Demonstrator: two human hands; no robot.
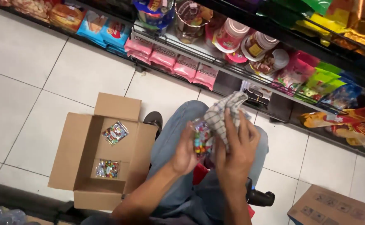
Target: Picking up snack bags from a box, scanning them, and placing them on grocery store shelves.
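Observation:
My left hand (185, 153) holds a small clear bag of colourful candies (202, 139) over my lap. A checked cloth (224, 112) is gripped in my right hand (235, 152) and pressed against that bag. I am crouched in blue jeans on a white tiled floor. To my left stands an open cardboard box (72, 156), and two more clear candy bags (115, 132) (107, 168) lie on its bottom.
Store shelves (232, 68) run across the top, stocked with pink packets (185, 66), jars, tubs and snack bags. Another cardboard box (337, 206) sits at the lower right. A black shoe (154, 120) shows beside the open box.

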